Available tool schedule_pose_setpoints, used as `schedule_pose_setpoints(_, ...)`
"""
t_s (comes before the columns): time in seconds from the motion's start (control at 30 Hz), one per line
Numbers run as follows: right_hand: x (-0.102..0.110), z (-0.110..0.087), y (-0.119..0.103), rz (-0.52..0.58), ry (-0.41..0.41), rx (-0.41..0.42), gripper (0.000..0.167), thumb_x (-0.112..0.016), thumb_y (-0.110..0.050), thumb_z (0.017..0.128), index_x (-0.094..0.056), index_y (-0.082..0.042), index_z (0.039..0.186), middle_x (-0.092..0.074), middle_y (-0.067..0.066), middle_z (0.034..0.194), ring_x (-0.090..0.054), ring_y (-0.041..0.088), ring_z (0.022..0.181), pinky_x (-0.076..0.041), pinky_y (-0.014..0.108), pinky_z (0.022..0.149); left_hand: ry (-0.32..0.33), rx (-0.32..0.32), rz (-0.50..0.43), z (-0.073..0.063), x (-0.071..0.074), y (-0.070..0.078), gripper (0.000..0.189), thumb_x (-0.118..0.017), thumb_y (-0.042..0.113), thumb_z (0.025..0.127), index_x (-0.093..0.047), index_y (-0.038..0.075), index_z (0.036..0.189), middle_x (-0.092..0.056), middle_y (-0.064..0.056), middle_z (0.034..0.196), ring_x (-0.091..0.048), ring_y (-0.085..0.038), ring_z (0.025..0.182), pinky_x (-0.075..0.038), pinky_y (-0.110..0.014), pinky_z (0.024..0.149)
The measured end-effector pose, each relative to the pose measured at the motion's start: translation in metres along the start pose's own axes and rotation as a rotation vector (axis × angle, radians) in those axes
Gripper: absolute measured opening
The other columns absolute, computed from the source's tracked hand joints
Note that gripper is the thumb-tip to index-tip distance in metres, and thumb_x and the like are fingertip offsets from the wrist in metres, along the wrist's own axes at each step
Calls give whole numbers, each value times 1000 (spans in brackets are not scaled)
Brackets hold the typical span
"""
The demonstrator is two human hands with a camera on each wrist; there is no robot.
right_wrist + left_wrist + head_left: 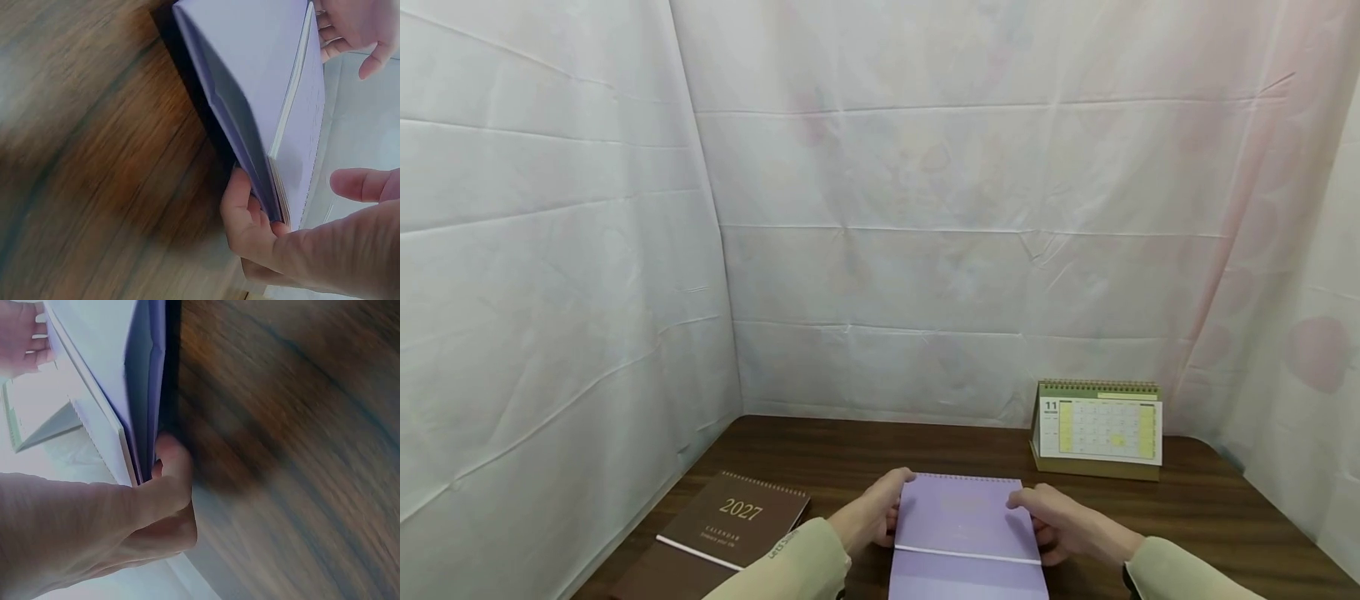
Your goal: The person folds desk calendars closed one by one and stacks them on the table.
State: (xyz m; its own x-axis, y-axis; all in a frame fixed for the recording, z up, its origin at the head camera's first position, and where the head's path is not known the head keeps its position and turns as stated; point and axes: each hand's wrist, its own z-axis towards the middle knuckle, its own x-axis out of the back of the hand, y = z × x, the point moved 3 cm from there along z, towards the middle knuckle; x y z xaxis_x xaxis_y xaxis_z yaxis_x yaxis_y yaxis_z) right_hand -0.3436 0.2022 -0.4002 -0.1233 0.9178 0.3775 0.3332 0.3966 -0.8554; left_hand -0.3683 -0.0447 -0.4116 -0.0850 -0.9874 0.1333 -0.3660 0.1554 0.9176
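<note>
A purple spiral-bound desk calendar [962, 521], crossed by a white elastic band [966, 554], is at the near middle of the table. My left hand [876, 508] grips its left edge near the spiral end. At the right edge, my right hand [1071, 521] holds it with fingers curled at the underside and the thumb over the top face. In the right wrist view, the folded purple stand [228, 119] shows a narrow gap below the page block [290, 94]. Fingers [175, 462] of my left hand curl round the calendar's side in the left wrist view.
A brown 2027 calendar [730, 517] with a white band lies flat on the left, partly behind my left sleeve [797, 562]. At the back right stands a green desk calendar [1097, 429] opened to a month page. White cloth [880, 275] surrounds the dark wooden table [850, 442].
</note>
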Motion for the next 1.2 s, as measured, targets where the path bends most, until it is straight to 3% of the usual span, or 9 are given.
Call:
schedule_pose_setpoints(0.13, -6, 1, -4, 17, -2, 12, 51, -58, -24, 85, -34, 6, 119, -41, 18, 86, -54, 32, 82, -54, 51, 69, 27, -22, 4, 0, 8, 2, 57, -52, 43, 87, -54, -11, 108, -56, -17, 91, -59, -26, 84, -49, -45, 77)
schedule_pose_setpoints(0.37, -18, 3, -14, 51, -7, 42, 49, -57, -23, 85, -34, 7, 118, -39, 20, 89, -52, 34, 83, -55, 53, 68, 99, -34, 25, 4, 25, 7, 45, -54, 42, 86, -56, -2, 98, -52, -8, 79, -56, -20, 73, -48, -39, 70)
schedule_pose_setpoints(0.57, -30, 3, -21, 84, -30, 55, 41, -56, -22, 86, -35, 3, 111, -39, 13, 82, -51, 27, 75, -55, 50, 68, 185, -52, 45, 6, 40, 11, 54, -55, 40, 84, -51, -6, 112, -50, -19, 90, -54, -28, 79, -50, -45, 71)
schedule_pose_setpoints(0.83, -45, 2, -32, 116, -43, 69, 46, -57, -21, 86, -33, 3, 118, -39, 7, 72, -45, 17, 60, -56, 49, 65, 216, -69, 78, 9, 63, 15, 61, -53, 40, 86, -48, -9, 123, -51, -27, 100, -56, -35, 87, -52, -49, 72)
schedule_pose_setpoints(1.2, -72, 5, -51, 146, -75, 109, 37, -57, -20, 87, -40, 4, 110, -40, 7, 70, -41, 12, 50, -58, 51, 66, 244, -140, 108, 15, 99, 23, 55, -49, 29, 87, -49, -11, 124, -53, -27, 110, -53, -31, 89, -48, -35, 72)
